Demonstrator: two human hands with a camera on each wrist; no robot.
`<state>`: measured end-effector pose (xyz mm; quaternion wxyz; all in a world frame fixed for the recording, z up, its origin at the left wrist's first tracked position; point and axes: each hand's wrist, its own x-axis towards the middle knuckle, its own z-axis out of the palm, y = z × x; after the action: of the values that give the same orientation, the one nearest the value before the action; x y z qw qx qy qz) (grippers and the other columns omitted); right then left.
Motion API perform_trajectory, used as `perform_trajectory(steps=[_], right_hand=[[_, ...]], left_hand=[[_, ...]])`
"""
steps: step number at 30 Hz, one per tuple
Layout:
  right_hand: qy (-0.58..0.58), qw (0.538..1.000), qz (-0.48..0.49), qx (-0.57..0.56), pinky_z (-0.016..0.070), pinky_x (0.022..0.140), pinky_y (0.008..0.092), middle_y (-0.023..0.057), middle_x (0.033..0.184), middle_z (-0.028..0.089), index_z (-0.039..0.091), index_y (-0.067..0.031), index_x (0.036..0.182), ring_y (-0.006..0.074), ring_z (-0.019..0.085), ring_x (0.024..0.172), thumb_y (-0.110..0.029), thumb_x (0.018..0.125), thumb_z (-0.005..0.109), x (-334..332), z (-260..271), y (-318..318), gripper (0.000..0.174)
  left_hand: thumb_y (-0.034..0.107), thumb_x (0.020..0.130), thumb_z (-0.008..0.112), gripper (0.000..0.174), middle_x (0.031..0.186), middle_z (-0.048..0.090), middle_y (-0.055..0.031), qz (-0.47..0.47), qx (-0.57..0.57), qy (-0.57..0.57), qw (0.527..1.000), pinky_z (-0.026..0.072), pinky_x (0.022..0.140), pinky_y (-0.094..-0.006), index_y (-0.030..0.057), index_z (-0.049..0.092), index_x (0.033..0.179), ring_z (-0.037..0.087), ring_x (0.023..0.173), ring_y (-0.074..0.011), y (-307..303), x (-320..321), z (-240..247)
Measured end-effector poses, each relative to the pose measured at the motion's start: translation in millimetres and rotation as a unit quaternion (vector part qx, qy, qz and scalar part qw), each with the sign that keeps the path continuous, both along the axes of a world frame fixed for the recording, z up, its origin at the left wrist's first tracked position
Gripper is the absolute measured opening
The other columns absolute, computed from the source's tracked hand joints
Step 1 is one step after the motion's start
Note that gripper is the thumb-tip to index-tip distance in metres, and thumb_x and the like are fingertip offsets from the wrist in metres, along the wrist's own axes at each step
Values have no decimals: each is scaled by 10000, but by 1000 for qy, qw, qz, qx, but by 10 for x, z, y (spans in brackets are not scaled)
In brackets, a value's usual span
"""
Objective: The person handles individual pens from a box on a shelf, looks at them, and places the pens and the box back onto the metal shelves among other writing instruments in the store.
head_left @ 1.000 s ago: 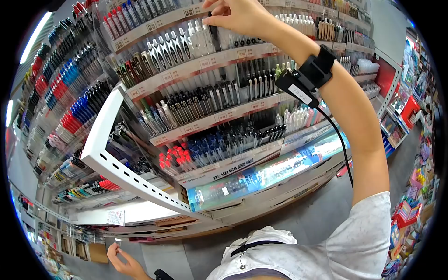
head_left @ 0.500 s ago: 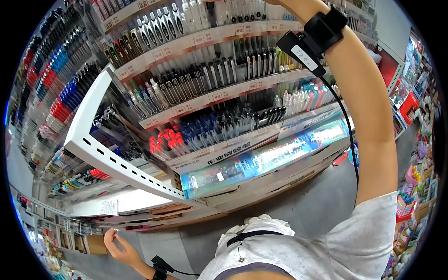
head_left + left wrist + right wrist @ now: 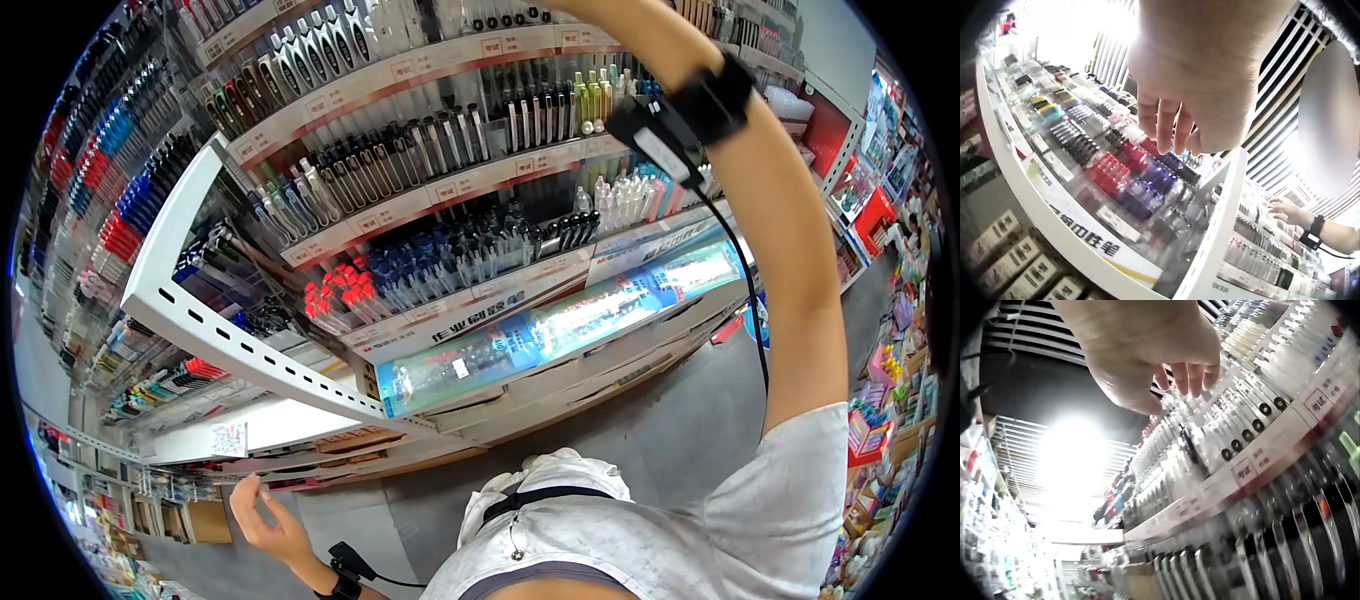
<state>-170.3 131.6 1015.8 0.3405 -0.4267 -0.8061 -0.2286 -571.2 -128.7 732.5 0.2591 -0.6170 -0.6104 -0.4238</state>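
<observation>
In the head view my left hand (image 3: 272,525) hangs low at the left, fingers loosely bent and holding nothing. The left wrist view shows the same hand (image 3: 1194,94) in front of racks of red pens (image 3: 1109,175) and blue pens (image 3: 1141,199). My right arm stretches up past the top edge of the head view, which cuts off the hand. In the right wrist view the right hand (image 3: 1154,353) hovers at a row of clear pens (image 3: 1244,412), fingers slightly bent; whether the fingertips touch them cannot be told. No held object shows.
Curved tiers of pens fill the stand, with price strips (image 3: 400,205) along their edges. A white perforated bracket (image 3: 250,355) juts out at the left. Below the tiers runs a blue printed panel (image 3: 500,350). Colourful goods (image 3: 890,370) line the right side.
The shelves have shifted down-left then up in the head view, and my right hand has left its top edge. My left hand has risen slightly, its wrist band now showing.
</observation>
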Motion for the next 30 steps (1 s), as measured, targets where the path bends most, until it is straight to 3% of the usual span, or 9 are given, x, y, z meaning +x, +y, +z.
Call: perform_trajectory(steps=[1, 2, 3, 5, 7, 12, 18, 27, 30], right_hand=[[-82, 975, -208, 1, 470, 855, 313, 175, 1098, 572, 482, 53, 1177, 209, 561, 1029, -117, 795, 696, 26, -28, -170, 470], [38, 998, 8, 56, 482, 831, 314, 179, 1055, 600, 511, 58, 1140, 218, 590, 989, -105, 802, 685, 82, -193, -154, 413], [156, 957, 222, 105, 494, 807, 316, 184, 1013, 627, 541, 62, 1104, 227, 620, 950, -92, 810, 673, 156, -429, -113, 358], [125, 959, 224, 123, 487, 789, 321, 52, 1009, 650, 653, -47, 992, 166, 606, 895, -90, 794, 686, 285, -823, -374, 205], [60, 964, 236, 103, 482, 798, 383, 108, 963, 633, 611, -37, 921, 281, 596, 921, -43, 729, 667, 363, -1168, -595, 200], [61, 976, 209, -24, 462, 810, 395, 116, 958, 617, 610, -25, 930, 326, 565, 930, 3, 713, 673, 573, -1748, -645, 228], [37, 977, 210, -22, 466, 771, 401, 115, 852, 640, 644, -16, 877, 320, 573, 882, -158, 734, 728, 553, -1847, -511, 218], [-29, 972, 219, -81, 478, 626, 378, 115, 717, 644, 662, -44, 824, 310, 595, 664, -163, 778, 693, 537, -1663, -323, 131], [-20, 966, 206, -157, 486, 704, 307, 98, 829, 663, 665, -9, 880, 223, 630, 777, -115, 796, 695, 573, -1527, -415, 139]], left_hand=[[-45, 851, 504, 200, 995, 601, -162, 0, 1, -3, 1000, 454, 828, -374, -45, 592, 1031, 575, 872, -289, 40, 84, 13], [-58, 826, 505, 189, 987, 609, -168, -38, -1, 5, 999, 458, 805, -382, -47, 597, 990, 580, 872, -308, 87, 179, 36], [-71, 801, 507, 179, 979, 618, -174, -77, -5, 14, 997, 462, 781, -389, -50, 603, 950, 584, 872, -327, 126, 271, 62], [-91, 780, 512, 193, 951, 612, -176, -101, -26, 2, 995, 460, 812, -393, -39, 590, 948, 581, 876, -328, 211, 460, 58], [-103, 746, 526, 208, 947, 608, -174, -181, -79, -5, 980, 465, 795, -390, -31, 595, 929, 580, 863, -328, 327, 613, 18], [-133, 688, 550, 229, 947, 604, -162, -259, -106, 23, 960, 470, 763, -367, -28, 607, 883, 576, 845, -320, 558, 975, 24], [-107, 606, 571, 244, 969, 622, -151, -357, -62, 42, 931, 477, 678, -367, -19, 639, 824, 589, 800, -314, 807, 1332, 144], [-127, 642, 553, 254, 1037, 616, -149, -438, 2, 22, 898, 485, 836, -400, -2, 637, 846, 591, 1019, -345, 1467, 1934, 536], [-123, 664, 559, 244, 1051, 615, -144, -438, 29, 28, 898, 479, 858, -400, 5, 635, 858, 583, 1046, -344, 1600, 2106, 665]])
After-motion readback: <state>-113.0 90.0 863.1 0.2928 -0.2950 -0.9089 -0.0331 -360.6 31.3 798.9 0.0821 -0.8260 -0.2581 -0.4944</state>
